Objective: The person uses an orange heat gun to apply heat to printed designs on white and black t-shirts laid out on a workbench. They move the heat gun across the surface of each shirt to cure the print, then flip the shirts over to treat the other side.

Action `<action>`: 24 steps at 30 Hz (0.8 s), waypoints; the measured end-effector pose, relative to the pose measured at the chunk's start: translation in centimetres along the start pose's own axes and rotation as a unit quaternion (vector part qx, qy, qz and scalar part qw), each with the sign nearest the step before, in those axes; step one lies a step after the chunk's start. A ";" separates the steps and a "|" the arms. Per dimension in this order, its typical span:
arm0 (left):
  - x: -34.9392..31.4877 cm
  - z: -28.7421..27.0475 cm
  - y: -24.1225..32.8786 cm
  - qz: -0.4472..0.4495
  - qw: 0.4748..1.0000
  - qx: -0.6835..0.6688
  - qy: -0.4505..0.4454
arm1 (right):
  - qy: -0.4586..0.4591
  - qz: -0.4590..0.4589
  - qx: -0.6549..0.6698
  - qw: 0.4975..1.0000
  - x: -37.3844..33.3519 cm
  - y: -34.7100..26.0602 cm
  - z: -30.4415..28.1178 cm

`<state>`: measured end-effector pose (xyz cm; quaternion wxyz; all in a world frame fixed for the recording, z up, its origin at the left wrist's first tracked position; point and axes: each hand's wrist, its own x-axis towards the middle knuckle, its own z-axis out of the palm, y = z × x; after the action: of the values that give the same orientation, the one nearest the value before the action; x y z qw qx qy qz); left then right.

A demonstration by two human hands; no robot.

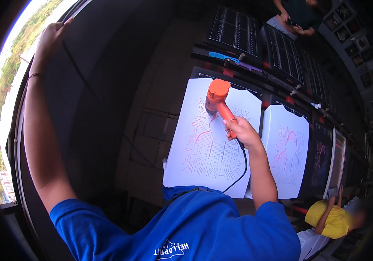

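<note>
In my right hand (243, 130) is an orange heat gun (219, 92), fingers wrapped round its handle. Its dark nozzle points down at a white T-shirt panel (180, 152) printed with thin red and dark lines, lying on a black board. A black cord runs from the handle down toward my body. My left hand (54, 37) is raised at the far left beside the window edge. Its fingers are closed round a dark cable (78, 71), which hangs from there down across the dark floor.
A second printed white T-shirt panel (285, 152) lies to the right. Blue (223, 56) and purple (249, 66) tools rest on the rail behind. Several black boards (234, 30) stand farther off. One person in a dark top is at the back, another in yellow (332, 219) at lower right.
</note>
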<state>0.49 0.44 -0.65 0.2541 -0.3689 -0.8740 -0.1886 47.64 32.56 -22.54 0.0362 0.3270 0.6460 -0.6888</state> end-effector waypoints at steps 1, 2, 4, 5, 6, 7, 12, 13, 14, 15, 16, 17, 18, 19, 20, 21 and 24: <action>0.1 0.0 -0.5 -0.007 1.000 0.008 -0.010 | 0.009 -0.001 -0.007 1.000 -0.2 0.1 0.3; 0.3 0.0 -0.7 -0.013 1.000 0.016 -0.019 | 0.017 -0.002 -0.015 1.000 -0.3 0.1 0.4; 0.3 -0.1 -0.6 -0.015 0.999 0.022 -0.023 | -0.004 0.018 -0.014 1.000 -0.7 -0.2 -1.0; 0.3 -0.1 -0.6 -0.016 0.999 0.026 -0.025 | -0.014 0.028 -0.014 0.999 -0.8 -0.3 -1.5; 0.5 -0.2 -0.8 -0.024 0.998 0.042 -0.042 | 0.002 0.018 -0.011 1.000 -0.8 -0.3 -1.5; 0.6 -0.3 -1.2 -0.032 0.996 0.059 -0.058 | 0.018 0.007 -0.009 1.000 -0.6 -0.2 -1.4; 0.8 -0.2 -1.2 -0.043 0.994 0.071 -0.066 | 0.041 -0.002 0.028 0.999 1.7 0.0 -1.4; 0.8 -0.2 -1.3 -0.040 0.995 0.068 -0.063 | 0.046 -0.004 0.041 0.998 2.2 0.0 -1.4; 0.8 -0.2 -1.4 -0.036 0.995 0.064 -0.060 | 0.041 -0.018 0.035 0.998 2.6 -0.1 -1.1; 0.8 -0.2 -1.4 -0.036 0.996 0.062 -0.059 | 0.035 -0.030 0.030 0.998 3.1 -0.1 -0.6; 0.8 -0.2 -1.4 -0.036 0.996 0.060 -0.057 | 0.030 -0.042 0.024 0.998 3.4 -0.2 -0.3; 0.8 -0.2 -1.4 -0.036 0.996 0.058 -0.056 | 0.030 -0.050 0.025 0.998 3.7 -0.3 -0.2; 0.7 -0.1 -1.3 -0.034 0.997 0.053 -0.051 | 0.037 -0.045 0.034 0.998 3.8 -0.3 -0.3; 0.7 0.0 -1.2 -0.032 0.997 0.048 -0.046 | 0.044 -0.039 0.042 0.997 3.8 -0.4 -0.5; 0.6 0.0 -1.1 -0.030 0.998 0.042 -0.041 | 0.051 -0.033 0.050 0.997 3.8 -0.5 -0.6; 0.6 -0.1 -1.1 -0.033 0.997 0.045 -0.044 | 0.043 -0.036 0.037 0.998 3.8 -0.4 -0.5; 0.5 -0.2 -0.9 -0.041 0.997 0.047 -0.051 | 0.037 -0.032 0.018 0.999 3.5 -0.4 -0.3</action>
<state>-0.41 -0.02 -0.34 0.2188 -0.3290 -0.9081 -0.1385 44.83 34.20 -23.87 -0.0160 0.3323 0.6442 -0.6887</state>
